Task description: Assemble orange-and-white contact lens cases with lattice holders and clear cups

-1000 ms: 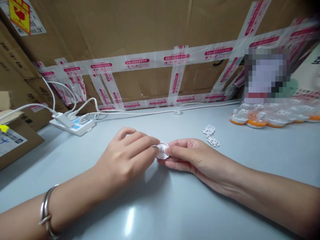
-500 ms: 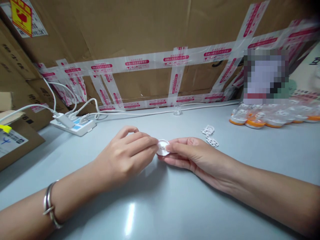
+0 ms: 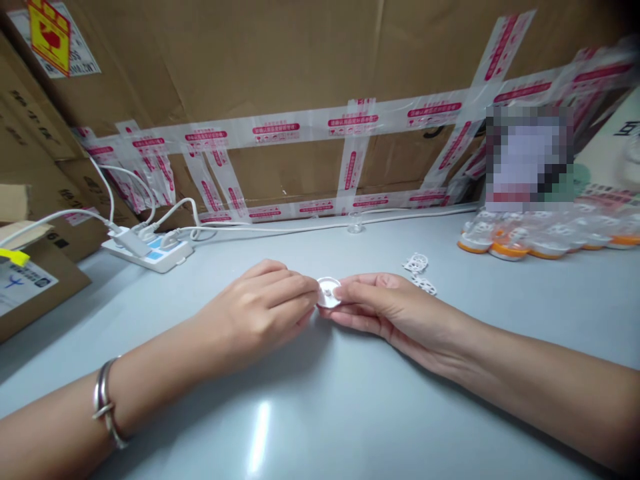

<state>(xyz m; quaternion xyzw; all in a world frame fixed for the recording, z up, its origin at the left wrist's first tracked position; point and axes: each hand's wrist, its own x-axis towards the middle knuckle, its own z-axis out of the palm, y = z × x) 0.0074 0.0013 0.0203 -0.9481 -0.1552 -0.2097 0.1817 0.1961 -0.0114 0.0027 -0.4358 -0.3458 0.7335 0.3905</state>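
Observation:
Between my two hands, just above the table, is a small round white plastic piece (image 3: 329,293) with a raised rim and a little post at its centre. My right hand (image 3: 373,300) pinches its right side, thumb on the inner face and fingers beneath. At its left edge my left hand (image 3: 275,300) is closed, fingertips pressed together on the rim; the back of the hand hides part of the grip. Beyond my right hand lie white perforated plastic pieces (image 3: 416,263) on the table.
A white power strip (image 3: 150,253) with plugged cables sits at the back left. Cardboard boxes (image 3: 300,67) stand behind and to the left. A small clear cup (image 3: 355,223) is near the back edge. Several clear-topped orange-and-white items (image 3: 510,248) line the right, by a blurred-out patch.
The view has shifted slightly. Both hands keep hold of the round white piece, and its inner face shows a little more openly now.

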